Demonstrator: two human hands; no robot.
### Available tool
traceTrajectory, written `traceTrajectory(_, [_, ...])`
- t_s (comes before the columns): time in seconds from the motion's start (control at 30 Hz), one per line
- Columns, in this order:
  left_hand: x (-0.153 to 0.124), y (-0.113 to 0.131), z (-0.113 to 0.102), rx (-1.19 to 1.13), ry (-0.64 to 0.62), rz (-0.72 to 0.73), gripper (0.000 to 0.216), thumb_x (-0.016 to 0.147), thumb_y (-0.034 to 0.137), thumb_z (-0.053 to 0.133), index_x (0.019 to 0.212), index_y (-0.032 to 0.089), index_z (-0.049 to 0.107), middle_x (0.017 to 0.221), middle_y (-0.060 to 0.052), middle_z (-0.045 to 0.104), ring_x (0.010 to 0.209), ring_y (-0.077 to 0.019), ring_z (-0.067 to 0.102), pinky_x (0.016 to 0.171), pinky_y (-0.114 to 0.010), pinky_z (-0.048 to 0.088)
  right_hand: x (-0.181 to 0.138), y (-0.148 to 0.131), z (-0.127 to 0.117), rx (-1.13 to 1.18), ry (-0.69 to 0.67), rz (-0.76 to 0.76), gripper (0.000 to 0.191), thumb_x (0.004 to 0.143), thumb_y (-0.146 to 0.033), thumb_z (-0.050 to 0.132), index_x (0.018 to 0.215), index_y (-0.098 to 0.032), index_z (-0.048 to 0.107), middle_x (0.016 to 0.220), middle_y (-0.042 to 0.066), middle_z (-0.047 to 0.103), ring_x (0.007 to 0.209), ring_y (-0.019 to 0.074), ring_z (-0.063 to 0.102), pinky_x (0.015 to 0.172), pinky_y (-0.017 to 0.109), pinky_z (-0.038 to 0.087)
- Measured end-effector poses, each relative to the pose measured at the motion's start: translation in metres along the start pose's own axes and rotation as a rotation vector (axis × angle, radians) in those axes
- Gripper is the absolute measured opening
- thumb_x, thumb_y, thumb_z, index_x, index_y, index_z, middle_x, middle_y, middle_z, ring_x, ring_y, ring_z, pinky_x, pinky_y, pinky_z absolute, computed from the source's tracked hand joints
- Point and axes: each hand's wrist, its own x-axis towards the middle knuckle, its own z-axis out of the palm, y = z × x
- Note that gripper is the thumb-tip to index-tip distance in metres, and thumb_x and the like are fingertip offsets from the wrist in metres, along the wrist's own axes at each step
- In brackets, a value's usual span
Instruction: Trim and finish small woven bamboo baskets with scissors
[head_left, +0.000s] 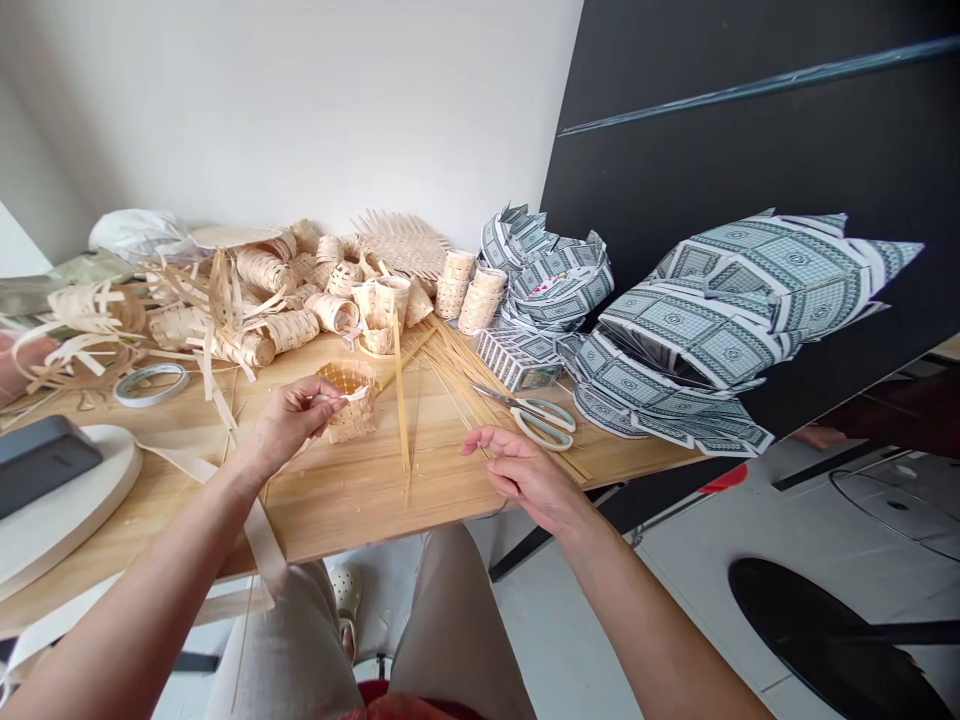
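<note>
My left hand [289, 420] pinches the rim of a small woven bamboo basket [349, 400] that sits on the wooden table [360, 495]. A flat strip runs from that hand back toward me. My right hand [525, 472] hovers near the table's front edge, fingers loosely curled with nothing visible in them, just in front of white-handled scissors [536, 415]. Thin bamboo sticks [450, 375] lie fanned between the two hands.
A heap of woven cups and loose strips [277, 290] fills the back left. A tape roll [151, 384], a dark box [41, 460] on a white round board and folded patterned paper shapes [697, 340] at right also crowd the table.
</note>
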Motion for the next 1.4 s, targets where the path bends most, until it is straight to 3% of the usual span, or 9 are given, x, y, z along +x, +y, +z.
traceTrajectory(0.07, [0.0, 0.0, 0.0, -0.009, 0.006, -0.005, 0.015, 0.065, 0.028, 0.067, 0.066, 0.016, 0.059, 0.041, 0.008, 0.042, 0.037, -0.0049, 0.035, 0.038, -0.017, 0.025, -0.001, -0.002, 0.0, -0.123, 0.031, -0.035, 0.025, 0.063, -0.021, 0.049, 0.085, -0.018, 0.062, 0.093, 0.002, 0.062, 0.044, 0.0035, 0.039, 0.041, 0.02, 0.026])
traceTrajectory(0.13, [0.0, 0.001, 0.001, -0.02, 0.014, -0.012, 0.014, 0.064, 0.027, 0.067, 0.064, 0.016, 0.059, 0.042, 0.007, 0.043, 0.038, -0.0048, 0.036, 0.038, -0.017, 0.026, -0.004, -0.005, 0.001, -0.302, 0.053, -0.104, 0.022, 0.07, -0.027, 0.052, 0.086, -0.018, 0.065, 0.092, 0.003, 0.066, 0.064, 0.0124, 0.057, 0.055, 0.024, 0.042])
traceTrajectory(0.2, [0.0, 0.002, 0.002, -0.035, 0.023, -0.022, 0.015, 0.062, 0.027, 0.068, 0.062, 0.015, 0.059, 0.043, 0.007, 0.044, 0.038, -0.0047, 0.037, 0.038, -0.017, 0.027, -0.009, -0.009, 0.004, -0.482, 0.082, -0.189, 0.024, 0.078, -0.036, 0.051, 0.084, -0.019, 0.067, 0.087, 0.005, 0.069, 0.084, 0.0206, 0.061, 0.071, 0.03, 0.047])
traceTrajectory(0.43, [-0.005, 0.014, 0.003, -0.219, 0.098, -0.091, 0.025, 0.058, 0.033, 0.074, 0.061, 0.014, 0.059, 0.039, 0.007, 0.044, 0.036, -0.0038, 0.036, 0.039, -0.017, 0.026, -0.036, -0.029, 0.019, -0.768, 0.106, -0.505, 0.027, 0.086, -0.025, 0.039, 0.086, -0.021, 0.066, 0.078, 0.002, 0.07, 0.073, 0.0171, 0.065, 0.066, 0.027, 0.05])
traceTrajectory(0.6, [-0.023, 0.036, 0.01, -0.431, 0.154, -0.121, 0.031, 0.054, 0.035, 0.078, 0.063, 0.013, 0.059, 0.041, 0.007, 0.045, 0.035, -0.0028, 0.037, 0.036, -0.016, 0.023, -0.051, -0.048, 0.036, -0.752, 0.189, -0.634, 0.025, 0.089, -0.021, 0.04, 0.11, -0.024, 0.054, 0.071, -0.004, 0.068, 0.066, 0.0129, 0.064, 0.06, 0.022, 0.047])
traceTrajectory(0.7, [-0.036, 0.05, 0.017, -0.499, 0.151, -0.14, 0.032, 0.053, 0.035, 0.079, 0.064, 0.014, 0.058, 0.04, 0.008, 0.044, 0.035, -0.0025, 0.035, 0.035, -0.015, 0.021, -0.052, -0.063, 0.055, -0.714, 0.238, -0.762, 0.013, 0.089, -0.02, 0.045, 0.091, -0.023, 0.057, 0.071, -0.003, 0.067, 0.065, 0.0127, 0.063, 0.059, 0.021, 0.045])
traceTrajectory(0.83, [-0.056, 0.064, 0.025, -0.501, 0.161, -0.116, 0.032, 0.057, 0.038, 0.077, 0.067, 0.015, 0.057, 0.038, 0.008, 0.043, 0.034, -0.0028, 0.032, 0.035, -0.016, 0.018, -0.049, -0.08, 0.085, -0.68, 0.236, -0.938, 0.018, 0.087, -0.014, 0.045, 0.076, -0.02, 0.058, 0.075, 0.002, 0.063, 0.068, 0.014, 0.059, 0.061, 0.023, 0.045])
traceTrajectory(1.07, [-0.088, 0.079, 0.032, -0.343, 0.248, -0.004, 0.03, 0.063, 0.042, 0.072, 0.069, 0.016, 0.059, 0.038, 0.008, 0.043, 0.037, -0.0049, 0.036, 0.038, -0.018, 0.024, -0.053, -0.078, 0.119, -0.68, 0.27, -0.995, 0.019, 0.083, -0.007, 0.044, 0.08, -0.018, 0.059, 0.072, 0.002, 0.059, 0.065, 0.0139, 0.056, 0.059, 0.024, 0.042])
traceTrajectory(1.4, [-0.101, 0.079, 0.036, -0.376, 0.276, -0.005, 0.027, 0.067, 0.041, 0.07, 0.068, 0.017, 0.059, 0.038, 0.008, 0.043, 0.036, -0.0049, 0.036, 0.039, -0.018, 0.027, -0.059, -0.07, 0.122, -0.71, 0.325, -1.017, 0.022, 0.084, -0.006, 0.042, 0.085, -0.017, 0.061, 0.07, 0.002, 0.059, 0.064, 0.0143, 0.057, 0.059, 0.025, 0.043])
